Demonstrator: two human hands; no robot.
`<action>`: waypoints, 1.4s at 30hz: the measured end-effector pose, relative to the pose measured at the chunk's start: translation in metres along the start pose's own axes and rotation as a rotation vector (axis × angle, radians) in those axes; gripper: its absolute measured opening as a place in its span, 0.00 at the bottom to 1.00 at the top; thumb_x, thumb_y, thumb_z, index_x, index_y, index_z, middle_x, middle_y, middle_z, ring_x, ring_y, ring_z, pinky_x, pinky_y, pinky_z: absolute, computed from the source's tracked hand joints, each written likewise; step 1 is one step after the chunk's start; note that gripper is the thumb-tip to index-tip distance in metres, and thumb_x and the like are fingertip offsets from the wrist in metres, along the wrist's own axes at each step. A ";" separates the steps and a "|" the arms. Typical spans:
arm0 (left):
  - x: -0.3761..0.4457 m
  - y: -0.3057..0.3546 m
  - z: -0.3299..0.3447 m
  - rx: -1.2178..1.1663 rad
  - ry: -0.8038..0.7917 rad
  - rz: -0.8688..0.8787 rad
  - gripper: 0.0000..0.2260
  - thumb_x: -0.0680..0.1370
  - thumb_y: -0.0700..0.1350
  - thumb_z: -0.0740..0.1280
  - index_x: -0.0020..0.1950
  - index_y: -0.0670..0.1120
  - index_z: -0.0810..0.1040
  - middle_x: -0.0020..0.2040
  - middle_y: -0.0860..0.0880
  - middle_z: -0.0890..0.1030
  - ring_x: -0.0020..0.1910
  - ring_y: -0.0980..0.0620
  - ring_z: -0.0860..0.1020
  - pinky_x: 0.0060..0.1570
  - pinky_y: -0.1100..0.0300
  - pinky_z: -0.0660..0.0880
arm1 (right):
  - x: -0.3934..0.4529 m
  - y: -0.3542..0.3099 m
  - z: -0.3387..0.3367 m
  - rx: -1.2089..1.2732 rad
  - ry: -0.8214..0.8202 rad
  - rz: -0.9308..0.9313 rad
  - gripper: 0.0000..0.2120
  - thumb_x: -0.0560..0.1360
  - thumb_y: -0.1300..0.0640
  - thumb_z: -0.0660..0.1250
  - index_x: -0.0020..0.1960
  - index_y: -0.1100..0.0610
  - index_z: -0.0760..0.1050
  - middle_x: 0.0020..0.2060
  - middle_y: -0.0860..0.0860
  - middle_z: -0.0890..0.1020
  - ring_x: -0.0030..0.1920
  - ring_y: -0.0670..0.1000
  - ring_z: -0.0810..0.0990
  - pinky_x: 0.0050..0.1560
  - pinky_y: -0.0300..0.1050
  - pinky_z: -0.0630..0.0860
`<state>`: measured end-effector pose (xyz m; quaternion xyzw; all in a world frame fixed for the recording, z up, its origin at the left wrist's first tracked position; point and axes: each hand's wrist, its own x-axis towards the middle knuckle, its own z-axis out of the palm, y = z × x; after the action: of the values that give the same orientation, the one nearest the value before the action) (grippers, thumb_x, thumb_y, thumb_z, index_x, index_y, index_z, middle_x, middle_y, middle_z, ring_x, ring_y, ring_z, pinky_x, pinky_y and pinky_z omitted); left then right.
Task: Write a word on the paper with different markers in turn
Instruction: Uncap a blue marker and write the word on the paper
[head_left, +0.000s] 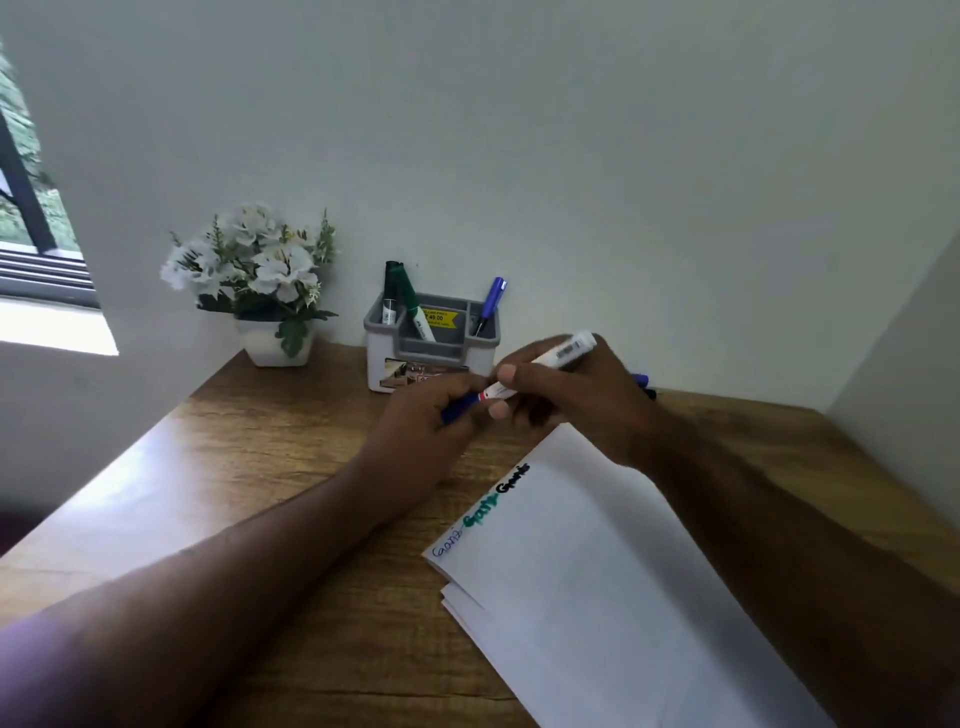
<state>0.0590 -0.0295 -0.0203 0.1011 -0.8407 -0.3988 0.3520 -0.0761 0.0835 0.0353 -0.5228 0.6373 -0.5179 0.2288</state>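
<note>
The desk (291, 467) is seen to be wood-grained, brown, with a soft sheen where light falls. The paper (597, 561) is shown matt and smooth. The marker (540, 371) is finished in smooth white plastic with a printed label, its cap (460, 408) in blue plastic. The holder (431, 338) is made of grey and white plastic. The wall (571, 156) is painted matt.

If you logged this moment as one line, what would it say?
right hand: holds marker | left hand: on its blue cap | paper: three words | holder: three pens
</note>
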 end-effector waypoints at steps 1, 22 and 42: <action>-0.001 0.000 -0.001 0.036 0.001 0.011 0.06 0.76 0.50 0.67 0.52 0.54 0.78 0.42 0.56 0.80 0.41 0.59 0.77 0.38 0.65 0.74 | -0.002 0.005 0.001 0.055 -0.008 0.009 0.06 0.74 0.59 0.69 0.45 0.62 0.83 0.35 0.57 0.85 0.33 0.54 0.82 0.34 0.42 0.80; -0.001 0.012 0.009 0.404 -0.506 -0.293 0.37 0.62 0.68 0.71 0.69 0.60 0.67 0.67 0.56 0.73 0.54 0.60 0.69 0.51 0.64 0.70 | -0.007 0.039 -0.032 0.660 0.257 0.154 0.09 0.77 0.58 0.62 0.44 0.59 0.80 0.26 0.52 0.81 0.22 0.44 0.76 0.22 0.34 0.72; 0.002 0.011 0.007 0.440 -0.614 -0.256 0.32 0.62 0.68 0.71 0.64 0.65 0.70 0.56 0.62 0.74 0.50 0.60 0.74 0.46 0.66 0.75 | -0.008 0.064 -0.029 0.075 0.104 0.153 0.08 0.73 0.63 0.70 0.36 0.64 0.80 0.27 0.59 0.82 0.23 0.54 0.80 0.25 0.42 0.79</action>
<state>0.0543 -0.0187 -0.0142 0.1541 -0.9529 -0.2613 0.0019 -0.1256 0.0975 -0.0139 -0.4361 0.6666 -0.5488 0.2534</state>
